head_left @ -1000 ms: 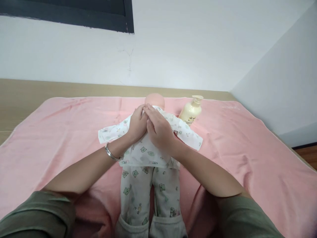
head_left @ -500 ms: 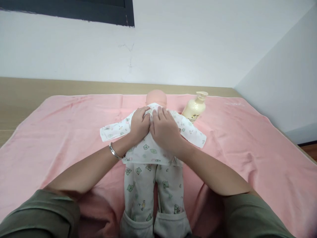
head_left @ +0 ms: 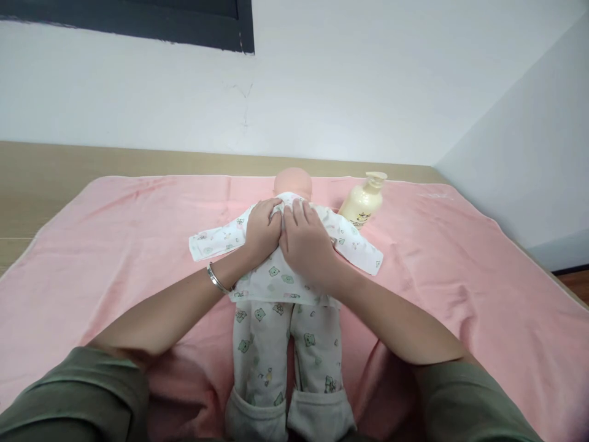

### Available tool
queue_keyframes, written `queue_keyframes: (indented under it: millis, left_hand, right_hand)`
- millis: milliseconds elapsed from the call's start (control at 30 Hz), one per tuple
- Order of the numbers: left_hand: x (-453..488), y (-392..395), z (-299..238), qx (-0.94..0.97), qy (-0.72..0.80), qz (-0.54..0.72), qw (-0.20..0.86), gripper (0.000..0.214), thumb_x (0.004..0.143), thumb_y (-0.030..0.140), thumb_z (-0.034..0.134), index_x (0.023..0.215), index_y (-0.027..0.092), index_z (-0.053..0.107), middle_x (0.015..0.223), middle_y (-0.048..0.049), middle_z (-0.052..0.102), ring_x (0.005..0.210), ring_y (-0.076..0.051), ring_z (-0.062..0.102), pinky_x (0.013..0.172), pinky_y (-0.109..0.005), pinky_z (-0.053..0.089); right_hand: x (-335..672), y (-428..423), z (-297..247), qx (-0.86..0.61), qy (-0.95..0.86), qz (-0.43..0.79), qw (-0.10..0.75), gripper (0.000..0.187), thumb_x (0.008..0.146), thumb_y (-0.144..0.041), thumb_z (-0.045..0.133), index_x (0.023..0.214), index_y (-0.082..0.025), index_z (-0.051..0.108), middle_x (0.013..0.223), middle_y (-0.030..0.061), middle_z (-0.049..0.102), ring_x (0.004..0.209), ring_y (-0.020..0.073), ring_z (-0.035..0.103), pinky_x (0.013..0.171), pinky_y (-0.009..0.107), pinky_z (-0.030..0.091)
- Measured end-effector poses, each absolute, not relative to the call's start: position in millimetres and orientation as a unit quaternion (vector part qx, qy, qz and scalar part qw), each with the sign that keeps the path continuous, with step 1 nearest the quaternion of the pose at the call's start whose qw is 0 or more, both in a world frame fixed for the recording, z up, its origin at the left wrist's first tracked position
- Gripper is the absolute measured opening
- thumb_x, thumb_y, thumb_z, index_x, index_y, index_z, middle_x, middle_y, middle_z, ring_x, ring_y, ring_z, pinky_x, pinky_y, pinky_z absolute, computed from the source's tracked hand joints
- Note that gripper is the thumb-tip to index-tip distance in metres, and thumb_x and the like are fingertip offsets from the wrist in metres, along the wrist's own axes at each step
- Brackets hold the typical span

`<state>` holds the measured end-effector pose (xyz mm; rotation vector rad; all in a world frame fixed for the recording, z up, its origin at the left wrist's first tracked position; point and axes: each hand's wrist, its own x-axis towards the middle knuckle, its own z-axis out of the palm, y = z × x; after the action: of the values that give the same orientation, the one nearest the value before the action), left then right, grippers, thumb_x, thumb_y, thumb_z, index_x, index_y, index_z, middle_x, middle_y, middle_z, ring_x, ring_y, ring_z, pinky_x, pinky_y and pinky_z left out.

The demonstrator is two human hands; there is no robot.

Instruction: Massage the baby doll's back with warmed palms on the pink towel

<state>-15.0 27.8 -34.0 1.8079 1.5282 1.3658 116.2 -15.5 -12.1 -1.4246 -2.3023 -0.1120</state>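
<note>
So we had both hands up at the neck of the baby doll (head_left: 292,182), which lay face down along the middle of the pink blanket (head_left: 460,276), head away from us and legs running back between our forearms. Our left hand (head_left: 262,230) had its fingers curled shut on the collar of the doll's printed top (head_left: 276,279). Our right hand (head_left: 307,242) lay just beside it, the two touching, with fingers stretched onto the same bit of cloth. Honestly we couldn't tell if that one was pinching or only pressing. A silver bangle (head_left: 214,279) sat on the left wrist.

Both sleeves of the top were spread flat out to the sides. The right cuff ended near a cream pump bottle (head_left: 363,204), which stood leaning by the doll's right shoulder, apart from the head. That was the only tight spot.

Left of the doll was open blanket out to its edge. On the right it ran well past the bottle before its hem met the corner wall (head_left: 529,153). The far hem ran straight along a wooden surface (head_left: 46,166), just behind the doll's head. The printed trousers (head_left: 257,350) reached almost to the bottom of our view.
</note>
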Motion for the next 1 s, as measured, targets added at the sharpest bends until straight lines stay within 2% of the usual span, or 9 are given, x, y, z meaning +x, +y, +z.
queue_keyframes:
  millis: [133,200,300,500,633,800,900,1000]
  left_hand:
    - [-15.5,26.8,-33.8,0.667,0.540,0.479,0.186,0.038,0.086,0.023,0.041,0.109,0.020,0.071,0.118,-0.0084,0.074,0.112,-0.025,0.065,0.106,-0.044,0.052]
    - [-14.8,26.8,-32.6,0.676,0.541,0.468,0.175,0.038,0.086,0.023,0.041,0.109,0.020,0.070,0.116,-0.0098,0.074,0.110,-0.027,0.065,0.105,-0.046,0.052]
    - [-13.5,27.8,-32.1,0.680,0.543,0.465,0.163,0.039,0.084,0.024,0.042,0.111,0.018,0.070,0.115,-0.0109,0.073,0.112,-0.028,0.064,0.107,-0.048,0.050]
    - [-14.8,28.3,-35.8,0.667,0.539,0.482,0.179,0.040,0.083,0.026,0.046,0.114,0.018,0.070,0.121,-0.0103,0.073,0.116,-0.027,0.065,0.109,-0.045,0.050]
    - [-17.3,26.1,-36.2,0.659,0.540,0.486,0.197,0.039,0.086,0.025,0.041,0.112,0.020,0.070,0.121,-0.0079,0.074,0.116,-0.025,0.064,0.109,-0.043,0.050]
    - [-16.5,27.0,-34.4,0.670,0.538,0.475,0.190,0.040,0.088,0.030,0.040,0.111,0.017,0.070,0.116,-0.0110,0.074,0.110,-0.027,0.065,0.104,-0.045,0.051]
    - [-15.3,27.9,-33.5,0.671,0.538,0.475,0.186,0.042,0.086,0.029,0.042,0.115,0.016,0.069,0.119,-0.0118,0.073,0.114,-0.027,0.064,0.106,-0.045,0.050]
    - [-15.3,26.9,-32.7,0.670,0.544,0.469,0.187,0.041,0.085,0.028,0.043,0.115,0.015,0.069,0.120,-0.0112,0.073,0.114,-0.027,0.064,0.108,-0.045,0.050]
  right_hand:
    - [117.2,-12.4,-8.6,-0.475,-0.860,-0.008,0.187,0.058,0.100,-0.021,0.032,0.153,-0.001,0.043,0.163,0.0205,0.040,0.157,0.0343,0.028,0.129,0.057,0.024]
    - [125.2,6.0,-2.9,-0.494,-0.850,0.040,0.177,0.058,0.101,-0.025,0.029,0.155,-0.006,0.042,0.164,0.0160,0.039,0.157,0.0321,0.030,0.129,0.060,0.022]
    - [134.2,26.8,2.2,-0.556,-0.807,0.073,0.185,0.059,0.103,-0.030,0.028,0.156,-0.009,0.040,0.166,0.0130,0.037,0.156,0.0343,0.030,0.127,0.066,0.020]
    - [121.0,-5.6,-8.9,-0.558,-0.803,-0.027,0.209,0.058,0.103,-0.028,0.031,0.152,-0.001,0.044,0.160,0.0224,0.045,0.150,0.0405,0.040,0.123,0.061,0.031]
    - [112.6,-25.9,-13.1,-0.493,-0.843,-0.050,0.210,0.056,0.101,-0.022,0.034,0.152,-0.002,0.046,0.161,0.0198,0.043,0.155,0.0380,0.032,0.128,0.057,0.027]
    - [123.5,4.1,-3.1,-0.502,-0.845,0.030,0.180,0.059,0.100,-0.023,0.031,0.156,-0.006,0.041,0.164,0.0137,0.040,0.157,0.0312,0.030,0.129,0.055,0.024]
    - [127.6,15.2,-0.7,-0.545,-0.819,0.048,0.175,0.061,0.101,-0.027,0.031,0.158,-0.005,0.036,0.166,0.0155,0.035,0.157,0.0315,0.029,0.128,0.056,0.025]
    - [122.6,2.8,-5.2,-0.548,-0.816,-0.007,0.181,0.059,0.102,-0.027,0.031,0.155,-0.002,0.040,0.164,0.0196,0.039,0.155,0.0349,0.033,0.127,0.055,0.026]
